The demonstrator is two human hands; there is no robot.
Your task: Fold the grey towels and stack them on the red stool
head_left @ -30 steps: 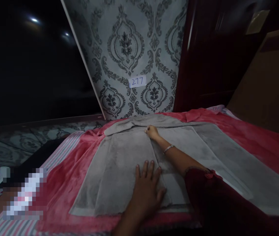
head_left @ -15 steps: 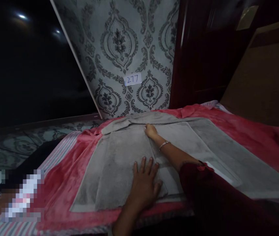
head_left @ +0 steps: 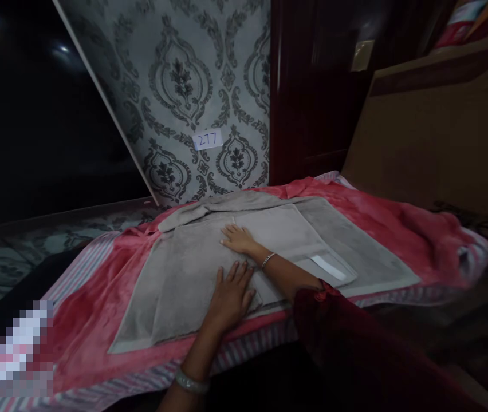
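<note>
A grey plush cloth [head_left: 201,274] lies spread and folded in layers, its far edge bunched into a raised roll. Both my hands rest on it. My left hand [head_left: 232,294] is flat with fingers apart, near the front edge of a folded panel. Just beyond it, my right hand [head_left: 239,239] lies palm down, fingers outstretched, holding nothing. To its right, a lighter folded panel [head_left: 282,229] carries a white strip [head_left: 329,267]. Under the grey cloth is a red plush blanket [head_left: 93,303] with a striped border.
Patterned wallpaper with a "277" paper label [head_left: 208,139] rises behind. A large black screen [head_left: 46,126] stands at left, a dark red door [head_left: 308,97] behind at right. A big cardboard box [head_left: 433,131] stands at the right, and a pixelated patch covers the lower left.
My right hand has let go of the pinched upper edge of the fold and now lies flat, slightly nearer. My left hand stays flat on the cloth. The view has turned to the right.
</note>
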